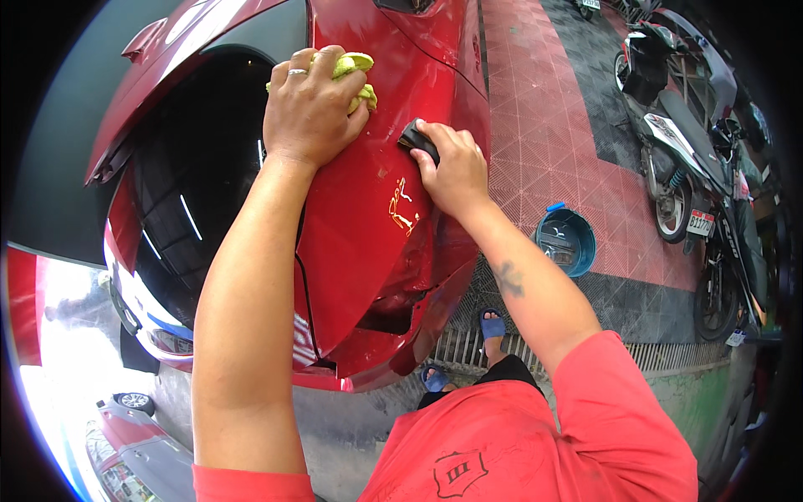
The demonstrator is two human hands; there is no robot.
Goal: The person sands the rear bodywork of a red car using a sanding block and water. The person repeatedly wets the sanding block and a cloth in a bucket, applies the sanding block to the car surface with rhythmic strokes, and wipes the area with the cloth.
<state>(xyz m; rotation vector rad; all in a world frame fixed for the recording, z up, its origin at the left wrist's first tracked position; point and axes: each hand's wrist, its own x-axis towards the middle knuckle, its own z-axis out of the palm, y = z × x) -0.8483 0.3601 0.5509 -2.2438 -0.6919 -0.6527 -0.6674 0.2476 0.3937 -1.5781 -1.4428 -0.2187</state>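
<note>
My left hand (311,113) is closed round a bunched yellow-green cloth (355,64), pressed on the red body panel of a car (351,243). To its right, my right hand (456,167) grips a small dark block (418,140) against the same panel, with fingers along its top and side. Which kind of block it is, I cannot tell. Just below that hand, pale yellowish patches (403,209) mark the red paint. Nearer to me, a dark opening (391,314) gapes in the car's corner.
The dark rear window (205,184) lies left of my left arm. On the tiled floor (548,125) at the right stands a blue-green bucket (566,243) with liquid and things inside. Motorcycles (686,151) are parked beyond it. A floor grating (585,355) runs near my sandalled feet.
</note>
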